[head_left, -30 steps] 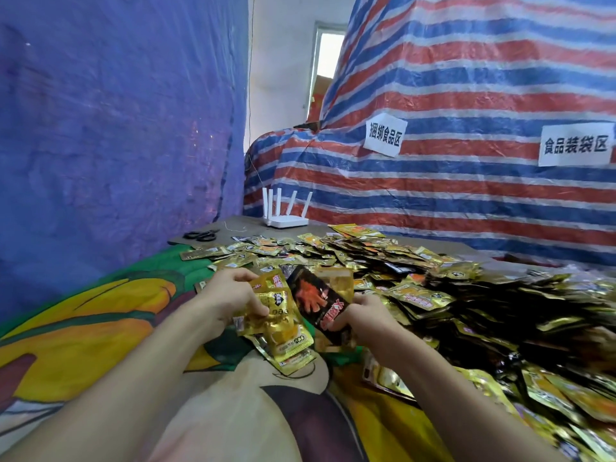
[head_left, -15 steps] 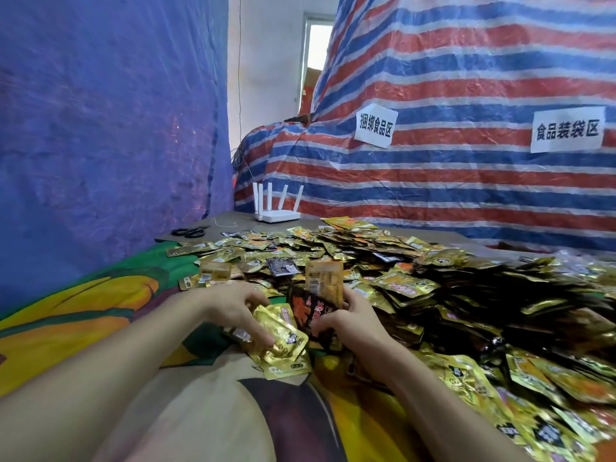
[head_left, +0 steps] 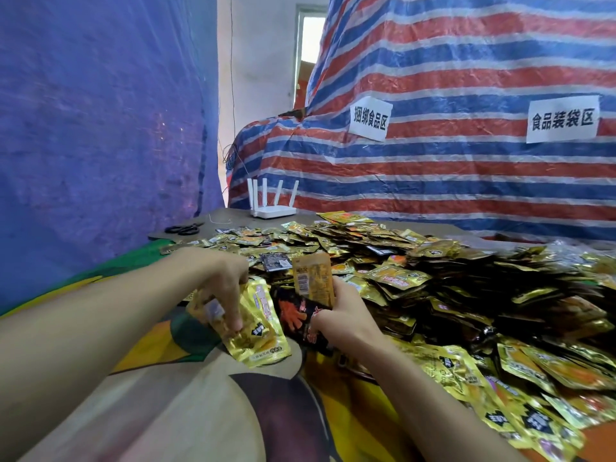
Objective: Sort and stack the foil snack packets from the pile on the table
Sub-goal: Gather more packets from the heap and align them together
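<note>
At centre frame the left hand (head_left: 224, 284) had its grip closed on a small stack of gold packets (head_left: 258, 331), low over the tabletop (head_left: 160, 405). Just right of it, the right hand (head_left: 343, 315) gripped a black packet (head_left: 295, 316) and an orange packet (head_left: 313, 278) together — the orange one upright. The pile (head_left: 433, 281) of foil packets filled the frame's right half — scissors (head_left: 183, 229) and a white router (head_left: 271, 210) lay beyond.

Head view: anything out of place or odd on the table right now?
Nothing looks spilled or torn. Non-snack items sit at the far corner: black scissors and a white router. One black packet lies among the gold pile. The right hand holds an amber packet back side out, barcode showing.
</note>
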Demonstrator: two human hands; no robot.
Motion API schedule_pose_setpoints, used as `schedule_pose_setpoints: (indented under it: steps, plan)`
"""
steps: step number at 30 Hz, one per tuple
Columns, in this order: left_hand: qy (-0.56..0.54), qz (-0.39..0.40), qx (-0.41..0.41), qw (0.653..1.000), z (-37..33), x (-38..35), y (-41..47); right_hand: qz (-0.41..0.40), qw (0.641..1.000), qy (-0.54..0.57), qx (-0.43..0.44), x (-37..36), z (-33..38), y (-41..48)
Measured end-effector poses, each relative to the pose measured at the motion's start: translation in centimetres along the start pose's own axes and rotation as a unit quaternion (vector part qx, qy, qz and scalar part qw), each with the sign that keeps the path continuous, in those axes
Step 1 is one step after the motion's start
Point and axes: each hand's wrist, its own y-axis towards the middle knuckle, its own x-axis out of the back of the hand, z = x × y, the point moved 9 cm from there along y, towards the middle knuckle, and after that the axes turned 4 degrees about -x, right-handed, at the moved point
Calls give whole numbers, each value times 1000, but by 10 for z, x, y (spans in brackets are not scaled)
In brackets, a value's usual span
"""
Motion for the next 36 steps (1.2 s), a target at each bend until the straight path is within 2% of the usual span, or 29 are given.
schedule_pose_setpoints:
  steps: [5,8,16,20,24,26,27,28,30,31,33,36]
  plan:
    - [-21,-102,-16,994,-4,32,-14,-95,994,56,16,18,1,-3]
    - [30,-143,-21,989,-6,43,-16,-136,986,93,19,29,0,-3]
    - [157,-237,30,958,-1,69,-31,-105,976,181,-62,22,-13,-2]
    - [225,-280,24,933,-8,88,-48,-100,967,206,-108,17,-23,-1]
    - [228,-394,31,890,-12,115,-70,-100,952,255,-139,13,-27,1]
    - [151,-506,49,848,-6,129,-94,-92,939,297,-145,11,-27,1]
    - [80,-562,53,821,1,133,-107,-91,933,316,-144,11,-26,2]
    - [-18,-600,49,798,10,133,-116,-95,926,337,-142,11,-27,3]
    - [-282,-596,16,752,26,117,-114,-102,904,389,-143,11,-28,3]
    - [-431,-558,-11,709,29,103,-104,-102,890,419,-146,11,-28,3]
    - [-669,-426,-41,609,15,64,-77,-102,866,466,-151,9,-30,3]
    - [-850,-174,-28,497,-37,-7,-35,-112,838,510,-158,8,-31,2]
